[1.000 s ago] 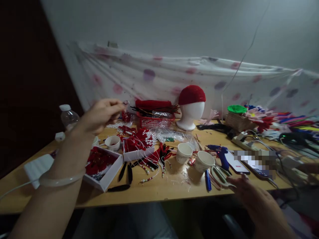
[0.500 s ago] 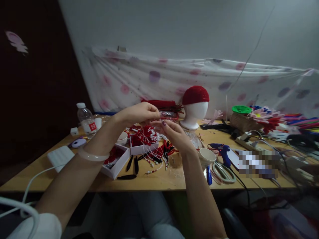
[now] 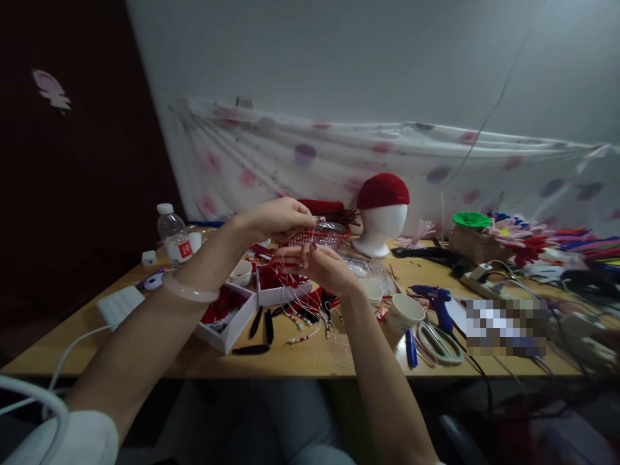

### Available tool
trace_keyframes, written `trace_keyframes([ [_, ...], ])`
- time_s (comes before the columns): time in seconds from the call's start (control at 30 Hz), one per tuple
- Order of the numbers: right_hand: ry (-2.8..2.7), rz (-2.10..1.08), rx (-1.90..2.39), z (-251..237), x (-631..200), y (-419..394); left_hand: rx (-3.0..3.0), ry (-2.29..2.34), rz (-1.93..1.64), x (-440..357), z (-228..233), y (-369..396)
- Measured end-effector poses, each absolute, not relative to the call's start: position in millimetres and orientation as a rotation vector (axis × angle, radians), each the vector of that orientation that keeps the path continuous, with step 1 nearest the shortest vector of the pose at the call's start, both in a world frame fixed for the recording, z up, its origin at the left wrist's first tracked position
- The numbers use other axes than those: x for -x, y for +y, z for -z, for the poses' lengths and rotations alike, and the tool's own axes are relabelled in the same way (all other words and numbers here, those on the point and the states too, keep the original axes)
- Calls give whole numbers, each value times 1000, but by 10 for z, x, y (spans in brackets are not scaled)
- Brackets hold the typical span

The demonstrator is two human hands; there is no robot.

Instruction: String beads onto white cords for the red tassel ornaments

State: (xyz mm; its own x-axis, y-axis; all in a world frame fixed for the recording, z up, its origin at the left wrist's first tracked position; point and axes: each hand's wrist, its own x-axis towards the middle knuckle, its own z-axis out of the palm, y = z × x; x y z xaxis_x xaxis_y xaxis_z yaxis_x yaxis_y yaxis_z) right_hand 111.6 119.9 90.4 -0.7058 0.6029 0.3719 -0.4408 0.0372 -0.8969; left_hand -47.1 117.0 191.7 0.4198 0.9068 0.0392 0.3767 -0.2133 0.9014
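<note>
My left hand [image 3: 281, 219] is raised over the table, its thumb and fingers pinching a thin pale thread [image 3: 312, 235]. Just below it, my right hand [image 3: 330, 268] pinches the lower part of the thread between thumb and a finger, while its other fingers stretch leftward. Whatever is on the thread there is too small to make out. Beneath the hands stands a white box [image 3: 283, 295] holding red material. White cords with red and white beads [image 3: 299, 339] hang from it onto the table.
A second white box [image 3: 238, 321] and black clips [image 3: 250, 349] lie nearer me. To the right are cups [image 3: 405, 312], scissors [image 3: 440, 343], a blue glue gun [image 3: 440, 303] and a blue marker [image 3: 411, 349]. Behind stand a foam head with a red cap [image 3: 382, 192] and a red basket [image 3: 323, 240].
My hands have moved apart vertically, the right one lower, with thread showing between them. The white beads seen beside my right hand before are now out of sight. The view has shifted slightly.
</note>
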Motion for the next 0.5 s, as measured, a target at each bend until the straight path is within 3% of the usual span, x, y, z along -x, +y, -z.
trace_keyframes([
  [0.5,-1417,-1992,180,-776,-1132,1186,-1757,1168,-699,677,-1955,1269],
])
